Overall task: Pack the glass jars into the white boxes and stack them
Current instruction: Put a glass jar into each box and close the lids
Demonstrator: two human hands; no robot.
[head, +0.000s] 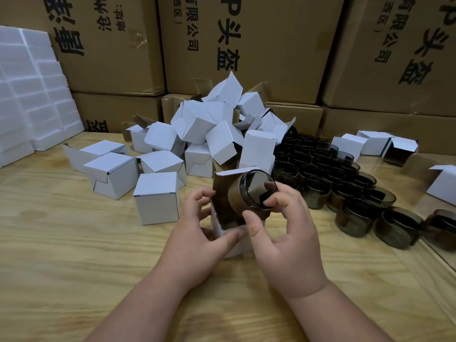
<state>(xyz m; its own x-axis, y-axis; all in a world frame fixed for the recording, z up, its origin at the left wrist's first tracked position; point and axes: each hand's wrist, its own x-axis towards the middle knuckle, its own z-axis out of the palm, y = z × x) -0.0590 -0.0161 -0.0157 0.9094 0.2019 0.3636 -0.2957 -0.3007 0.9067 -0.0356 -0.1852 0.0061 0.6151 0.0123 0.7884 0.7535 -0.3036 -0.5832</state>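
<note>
On the tabletop (74, 243), left hand (197, 240) holds the white box (223, 228); right hand (283, 233) pinches the glass jar (251, 193), which could slip out and break.

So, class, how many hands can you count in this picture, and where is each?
2. The left hand holds the open white box at centre; the right hand grips the glass jar at the box's mouth. No others show.
</note>
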